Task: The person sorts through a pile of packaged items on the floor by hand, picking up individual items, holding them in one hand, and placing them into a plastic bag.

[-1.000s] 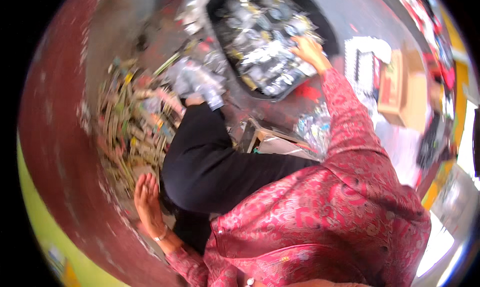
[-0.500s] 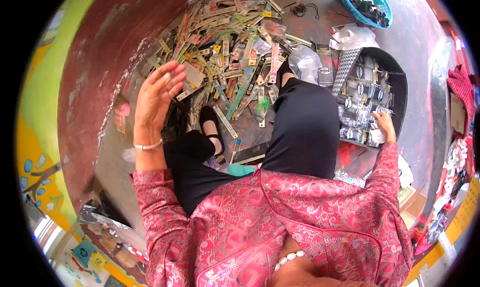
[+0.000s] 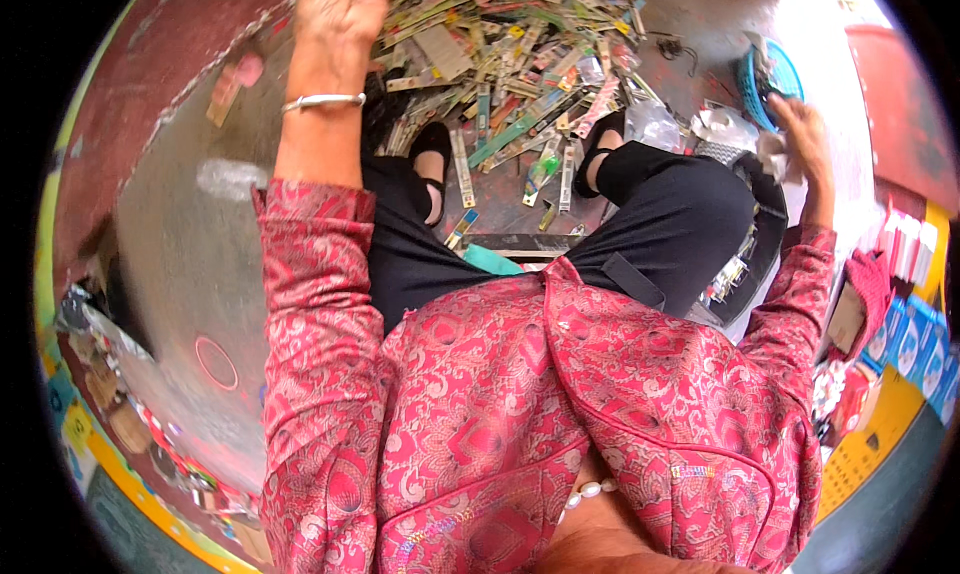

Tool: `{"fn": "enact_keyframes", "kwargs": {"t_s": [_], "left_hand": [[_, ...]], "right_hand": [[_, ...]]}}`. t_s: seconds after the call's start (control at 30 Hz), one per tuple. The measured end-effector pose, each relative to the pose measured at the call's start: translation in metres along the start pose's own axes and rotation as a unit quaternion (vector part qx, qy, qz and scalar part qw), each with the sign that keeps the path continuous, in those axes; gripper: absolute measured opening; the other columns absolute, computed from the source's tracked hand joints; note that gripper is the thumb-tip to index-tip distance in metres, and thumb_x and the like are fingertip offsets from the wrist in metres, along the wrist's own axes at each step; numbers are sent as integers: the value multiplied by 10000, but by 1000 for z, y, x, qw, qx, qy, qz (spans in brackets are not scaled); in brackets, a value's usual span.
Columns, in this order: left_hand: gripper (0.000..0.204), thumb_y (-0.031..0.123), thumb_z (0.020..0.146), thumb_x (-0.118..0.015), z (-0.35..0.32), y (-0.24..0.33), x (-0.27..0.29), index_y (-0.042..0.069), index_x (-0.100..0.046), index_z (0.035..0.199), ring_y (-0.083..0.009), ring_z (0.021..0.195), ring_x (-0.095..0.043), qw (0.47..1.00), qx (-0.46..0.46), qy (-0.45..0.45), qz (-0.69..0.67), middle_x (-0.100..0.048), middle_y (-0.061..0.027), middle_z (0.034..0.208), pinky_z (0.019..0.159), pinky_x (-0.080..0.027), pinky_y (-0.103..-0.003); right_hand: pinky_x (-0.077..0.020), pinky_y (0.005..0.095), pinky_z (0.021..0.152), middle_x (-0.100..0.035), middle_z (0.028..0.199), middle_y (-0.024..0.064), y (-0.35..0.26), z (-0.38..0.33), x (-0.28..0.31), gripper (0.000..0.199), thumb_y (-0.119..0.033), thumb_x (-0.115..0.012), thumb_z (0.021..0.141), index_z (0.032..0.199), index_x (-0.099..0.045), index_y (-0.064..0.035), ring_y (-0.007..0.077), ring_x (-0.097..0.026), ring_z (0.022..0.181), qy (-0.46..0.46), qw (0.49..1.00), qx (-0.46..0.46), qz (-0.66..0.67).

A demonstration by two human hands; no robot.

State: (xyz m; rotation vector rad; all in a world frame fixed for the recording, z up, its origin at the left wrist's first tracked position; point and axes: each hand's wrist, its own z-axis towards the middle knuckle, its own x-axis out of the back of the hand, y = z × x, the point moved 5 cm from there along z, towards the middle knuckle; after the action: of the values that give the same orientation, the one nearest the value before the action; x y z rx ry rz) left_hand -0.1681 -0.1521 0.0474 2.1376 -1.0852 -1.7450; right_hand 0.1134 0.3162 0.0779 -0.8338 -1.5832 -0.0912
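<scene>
My left hand [image 3: 340,14] is raised at the upper left, palm side showing, over the near side of a pile of long, narrow cards or packets [image 3: 545,104]. Most of its fingers run out of the top edge, so their pose is hidden. On the right, my right hand [image 3: 808,139] is bent round a crumpled whitish piece [image 3: 772,157], cloth or paper, I cannot tell which. This hand is just below a blue plastic basket [image 3: 790,79] with dark things in it. Below the hand stands a black bin [image 3: 772,229] of small clear packets, partly covered by my knee.
Clear plastic bags [image 3: 652,126] and a white crumpled sheet [image 3: 725,129] lie between the pile and the bin. Between my legs are a teal item [image 3: 490,261] and a dark strip [image 3: 520,242]. A pink round thing [image 3: 248,70] lies at the left near the wall.
My right hand has left the packets in the bin and moved up toward the blue basket with the whitish piece. My left hand has gone up to the top edge. The view has shifted.
</scene>
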Motion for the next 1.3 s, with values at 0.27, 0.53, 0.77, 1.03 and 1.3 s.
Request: {"fn": "enact_keyframes", "kwargs": {"t_s": [0.27,0.53,0.77,1.03,1.3], "left_hand": [[161,44,836,-446,0,32,51,-17,-540,951,-188,717,-557,999,-33,-30,-28,-591,-124,858,631,-492,-283],[148,60,847,-449,-23,16,14,-20,-527,944,-162,673,-502,998,-41,44,-20,-552,-104,803,593,-446,-246],[162,63,829,-489,-32,-18,1,-3,-512,975,-119,671,-483,996,24,90,15,-534,-51,777,579,-424,-220],[188,75,834,-498,-9,-57,-4,-12,-501,1001,-105,650,-460,988,85,108,68,-508,-38,766,569,-402,-202],[194,65,846,-476,-3,-74,-2,-17,-471,1021,-105,649,-460,981,93,142,97,-495,-42,758,556,-408,-197]], "right_hand": [[-456,347,745,-613,934,165,-221,37,-62,294,-260,-573,796,993,-594,-43,281,-595,859,-32,926,362,-105],[-489,414,656,-628,816,152,-226,102,-212,181,-143,-592,672,836,-636,-80,323,-608,799,-203,848,375,-314],[-494,406,652,-547,1021,175,-214,125,-365,392,-73,-621,640,1012,-516,-8,295,-606,830,-271,796,458,-289],[-481,338,490,-332,1310,247,-205,159,-428,659,4,-524,705,1300,-242,25,248,-620,672,-109,794,561,-207],[-458,301,471,-585,801,161,-156,123,-442,230,-153,-531,699,800,-607,39,230,-593,650,-90,738,611,-271]]}}
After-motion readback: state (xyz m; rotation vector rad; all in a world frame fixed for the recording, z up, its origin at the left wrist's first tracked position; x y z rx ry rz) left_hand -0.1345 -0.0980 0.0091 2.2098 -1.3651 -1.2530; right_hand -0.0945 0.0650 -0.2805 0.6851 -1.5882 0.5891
